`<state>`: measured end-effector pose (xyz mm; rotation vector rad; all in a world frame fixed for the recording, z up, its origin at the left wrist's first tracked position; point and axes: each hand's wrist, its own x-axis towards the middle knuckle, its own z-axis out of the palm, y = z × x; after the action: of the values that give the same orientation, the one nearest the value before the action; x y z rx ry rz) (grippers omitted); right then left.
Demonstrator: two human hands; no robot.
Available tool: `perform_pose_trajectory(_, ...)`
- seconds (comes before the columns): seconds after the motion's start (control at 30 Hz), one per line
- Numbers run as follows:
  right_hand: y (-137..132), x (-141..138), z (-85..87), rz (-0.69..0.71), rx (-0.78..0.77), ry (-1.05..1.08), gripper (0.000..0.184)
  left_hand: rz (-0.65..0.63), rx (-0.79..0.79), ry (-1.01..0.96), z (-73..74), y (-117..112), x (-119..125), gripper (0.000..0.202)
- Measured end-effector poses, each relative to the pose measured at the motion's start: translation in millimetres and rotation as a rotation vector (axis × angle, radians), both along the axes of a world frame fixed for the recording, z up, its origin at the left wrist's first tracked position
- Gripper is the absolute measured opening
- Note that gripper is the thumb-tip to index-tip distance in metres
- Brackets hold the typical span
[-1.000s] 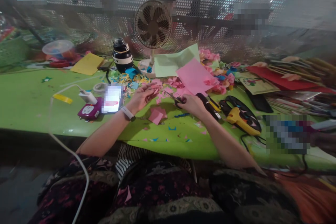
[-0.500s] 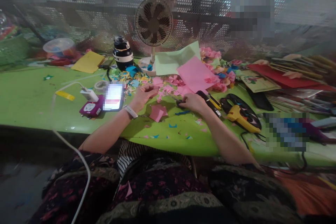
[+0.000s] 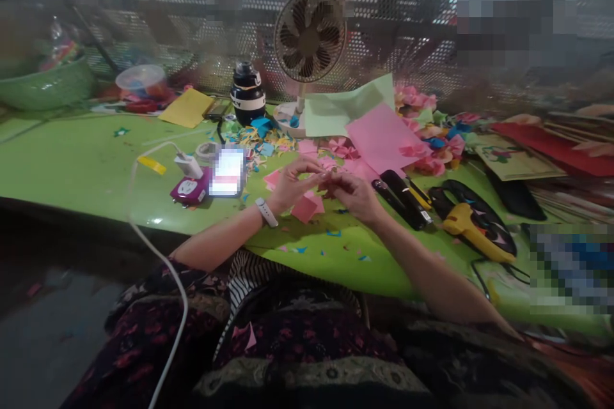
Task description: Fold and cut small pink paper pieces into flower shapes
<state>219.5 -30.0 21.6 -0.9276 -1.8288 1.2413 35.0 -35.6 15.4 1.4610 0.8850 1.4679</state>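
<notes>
My left hand (image 3: 293, 184), with a white watch on its wrist, meets my right hand (image 3: 355, 197) at the fingertips above the green table (image 3: 230, 223). Both hands are pinched closed; whatever small thing lies between the fingertips is too small to make out. Just below them are cut pink paper pieces (image 3: 307, 207) on the table. Another pink piece sticks out behind my left hand. Right of my right hand lies a dark tool that looks like scissors (image 3: 382, 193), beside a black stapler-like tool (image 3: 407, 201).
Behind the hands stand a fan (image 3: 309, 38) and a black bottle (image 3: 247, 99), near paper scraps, a pink sheet (image 3: 384, 138) and a pale green sheet (image 3: 340, 112). A lit phone (image 3: 228, 171) and purple adapter (image 3: 189, 188) lie left; a yellow glue gun (image 3: 474, 233) lies right.
My right hand has let go of the dark tool, now lying to its right, and has moved to my left hand. The fingertips now meet. The view has turned slightly left.
</notes>
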Motion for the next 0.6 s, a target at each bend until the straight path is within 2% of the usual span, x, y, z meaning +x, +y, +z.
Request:
perform_pose_trajectory(0.13, 3.7, 2.0, -1.3, -0.095, 0.029, 0.009, 0.053, -0.125, -0.122, -0.043, -3.3, 6.3, -4.2, 0.031)
perform_pose_trajectory(0.3, 3.3, 3.8, 0.3, -0.073, 0.034, -0.037, 0.053, -0.19, -0.206, -0.001, 1.5, 22.3, -22.1, 0.028)
perform_pose_trajectory(0.37, 4.2, 6.5, 0.8, -0.092, 0.026, -0.013, 0.05, -0.116, -0.204, 0.005, 5.9, 30.3, -35.8, 0.025)
perform_pose_trajectory(0.43, 6.9, 10.7, 0.8, -0.124, 0.021, 0.004, 0.047, -0.012, -0.173, 0.119, 10.0, 37.8, -52.8, 0.022)
perform_pose_trajectory(0.53, 11.7, 16.6, 0.3, -0.156, 0.016, 0.002, 0.041, 0.179, -0.109, 0.44, 13.2, 45.2, -77.8, 0.023)
perform_pose_trajectory(0.6, 13.4, 18.0, -0.2, -0.162, 0.017, 0.003, 0.038, 0.283, -0.17, 0.71, 13.2, 46.9, -88.9, 0.027)
